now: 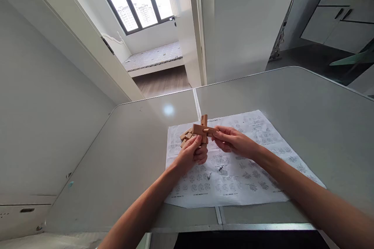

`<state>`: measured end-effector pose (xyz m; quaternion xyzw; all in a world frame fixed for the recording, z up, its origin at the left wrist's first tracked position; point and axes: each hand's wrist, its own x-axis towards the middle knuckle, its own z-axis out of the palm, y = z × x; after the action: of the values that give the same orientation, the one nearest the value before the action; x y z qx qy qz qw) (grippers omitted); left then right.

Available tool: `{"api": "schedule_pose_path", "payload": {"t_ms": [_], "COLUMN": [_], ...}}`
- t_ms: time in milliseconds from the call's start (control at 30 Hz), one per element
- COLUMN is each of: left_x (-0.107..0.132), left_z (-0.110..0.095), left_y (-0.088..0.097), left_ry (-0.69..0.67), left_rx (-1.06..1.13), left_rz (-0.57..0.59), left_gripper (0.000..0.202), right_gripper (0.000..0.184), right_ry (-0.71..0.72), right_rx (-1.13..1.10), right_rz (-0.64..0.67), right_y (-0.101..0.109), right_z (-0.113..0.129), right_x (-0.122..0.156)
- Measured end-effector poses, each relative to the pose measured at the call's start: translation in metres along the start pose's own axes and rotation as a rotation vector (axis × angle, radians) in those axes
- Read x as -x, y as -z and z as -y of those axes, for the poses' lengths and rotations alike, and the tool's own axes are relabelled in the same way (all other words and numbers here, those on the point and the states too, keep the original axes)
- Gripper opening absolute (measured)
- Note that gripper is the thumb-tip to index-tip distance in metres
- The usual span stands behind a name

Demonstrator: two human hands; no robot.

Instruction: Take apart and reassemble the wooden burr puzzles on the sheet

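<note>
My left hand [196, 151] is closed round the lower part of an upright wooden puzzle piece [204, 119], which has a dark mark near its top. A second wooden block [198, 129] crosses it, and the pieces touch. In the fingertips of my right hand [230, 139] is a slim wooden puzzle stick [211, 130], its near end meeting the crossed pieces. Whether the stick passes into a notch I cannot tell. Several loose wooden pieces [186, 136] lie just left of and behind my left hand, partly hidden by it.
Under my hands lies a creased white sheet [233, 198] printed with small diagrams. It rests on a grey table [140, 163] with a pale seam [196, 99] across it. Beyond the table are a doorway, a bed [157, 55] and a window [134, 0].
</note>
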<state>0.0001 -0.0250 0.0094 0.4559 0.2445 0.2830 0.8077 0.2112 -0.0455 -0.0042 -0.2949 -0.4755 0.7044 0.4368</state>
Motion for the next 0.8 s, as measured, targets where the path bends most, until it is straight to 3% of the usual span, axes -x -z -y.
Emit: {"api": "schedule_pose_path", "payload": {"t_ms": [167, 400, 667, 800], "left_x": [0.0018, 0.0, 0.0039, 0.0023], "left_z": [-0.0015, -0.0057, -0.0084, -0.0084], "left_y": [0.0028, -0.0016, 0.0035, 0.004], "left_ry": [0.037, 0.032, 0.19, 0.16], "left_rx": [0.007, 0.067, 0.031, -0.013], "left_rz": [0.096, 0.052, 0.22, 0.238], "left_gripper": [0.04, 0.038, 0.031, 0.031], "right_gripper": [0.03, 0.029, 0.028, 0.026], "right_ry": [0.027, 0.078, 0.039, 0.033], "right_rx": [0.062, 0.088, 0.081, 0.018], "right_rz": [0.053, -0.031, 0.025, 0.001], "right_y": [-0.0004, -0.0026, -0.0012, -0.0028], "right_z": [0.0032, 0.0012, 0.0023, 0.0022], "right_x": [0.0029, -0.0009, 0.0017, 0.0017]}}
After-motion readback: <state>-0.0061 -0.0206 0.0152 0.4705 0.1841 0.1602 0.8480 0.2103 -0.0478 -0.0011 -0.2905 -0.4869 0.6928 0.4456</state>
